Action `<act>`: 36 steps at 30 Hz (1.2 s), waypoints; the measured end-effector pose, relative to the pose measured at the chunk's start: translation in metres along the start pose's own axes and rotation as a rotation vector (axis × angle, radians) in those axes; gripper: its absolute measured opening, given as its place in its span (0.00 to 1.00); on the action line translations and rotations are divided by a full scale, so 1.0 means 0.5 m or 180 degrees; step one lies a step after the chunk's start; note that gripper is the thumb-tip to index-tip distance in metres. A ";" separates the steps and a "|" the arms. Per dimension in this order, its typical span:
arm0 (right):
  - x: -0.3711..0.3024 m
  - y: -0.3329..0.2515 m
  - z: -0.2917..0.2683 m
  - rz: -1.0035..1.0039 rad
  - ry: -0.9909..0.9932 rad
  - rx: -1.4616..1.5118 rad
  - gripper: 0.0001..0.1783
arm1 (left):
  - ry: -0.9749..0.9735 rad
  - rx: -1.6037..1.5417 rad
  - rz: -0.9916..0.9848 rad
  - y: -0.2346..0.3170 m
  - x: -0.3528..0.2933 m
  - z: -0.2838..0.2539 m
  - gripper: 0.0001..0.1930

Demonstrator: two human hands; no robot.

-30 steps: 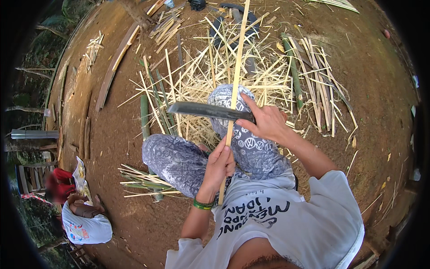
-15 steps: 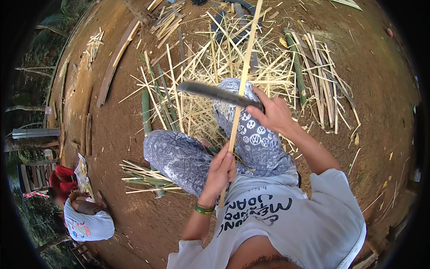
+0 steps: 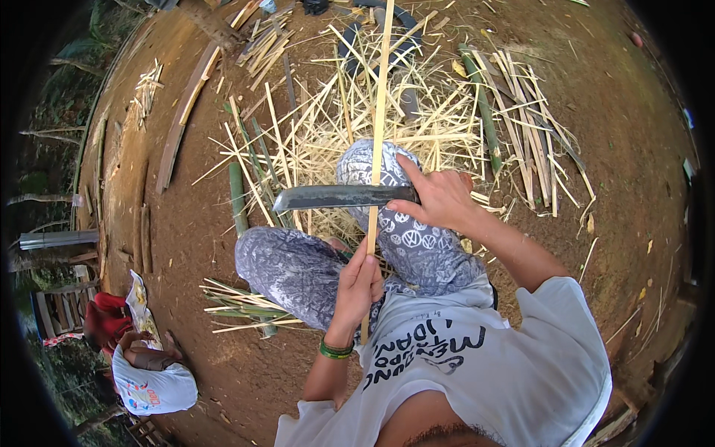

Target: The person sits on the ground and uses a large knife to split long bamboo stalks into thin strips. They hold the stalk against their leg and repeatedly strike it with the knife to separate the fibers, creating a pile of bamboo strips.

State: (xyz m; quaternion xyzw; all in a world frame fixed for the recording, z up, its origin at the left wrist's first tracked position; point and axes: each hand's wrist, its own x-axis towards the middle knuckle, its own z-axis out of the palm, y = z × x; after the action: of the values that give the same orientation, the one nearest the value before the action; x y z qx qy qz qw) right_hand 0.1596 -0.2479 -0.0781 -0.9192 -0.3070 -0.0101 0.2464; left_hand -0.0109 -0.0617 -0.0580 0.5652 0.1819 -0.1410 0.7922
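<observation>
My left hand point(image 3: 357, 292) is closed round a long pale bamboo strip point(image 3: 382, 97) between my thighs. The strip runs up over my right knee and past the top of the view; its lower end lies against my shirt. My right hand point(image 3: 441, 197) grips a machete point(image 3: 335, 197), its dark blade lying level across the strip and pointing left. My right index finger stretches forward beside the strip, while the thumb lies along the base of the blade. The machete's handle is mostly hidden in my fist.
Bamboo shavings point(image 3: 313, 127) are heaped beyond my knees. Green bamboo pieces point(image 3: 482, 112) and split strips point(image 3: 532, 134) lie to the right, with a small strip bundle point(image 3: 249, 307) at my left. A dark hose-like ring point(image 3: 411, 52) lies behind the heap. Another person point(image 3: 153, 376) sits at the far left.
The machete has come down the strip towards me and now lies nearly level. The strip stands more upright, its far end shifted left. Both hands keep their hold.
</observation>
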 end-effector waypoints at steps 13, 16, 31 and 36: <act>-0.014 -0.003 -0.008 0.0188 -0.0095 -0.0268 0.53 | 0.0042 0.0132 -0.0140 -0.052 -0.145 -0.040 0.25; -0.013 0.004 -0.012 0.0325 -0.0066 -0.0245 0.53 | -0.0014 0.0122 -0.0163 -0.067 -0.178 -0.052 0.25; -0.036 0.012 -0.048 0.0557 -0.0213 -0.0196 0.49 | 0.0423 -0.0019 -0.0620 -0.116 -0.348 -0.069 0.23; -0.040 0.022 -0.037 0.0544 -0.0057 -0.0244 0.51 | 0.0353 0.0204 -0.0483 -0.147 -0.406 -0.089 0.23</act>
State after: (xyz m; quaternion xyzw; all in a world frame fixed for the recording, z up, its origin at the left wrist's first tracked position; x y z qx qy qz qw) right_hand 0.1520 -0.2753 -0.0703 -0.9508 -0.2290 0.0075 0.2083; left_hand -0.2298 -0.0393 -0.0421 0.5818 0.2631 -0.1748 0.7495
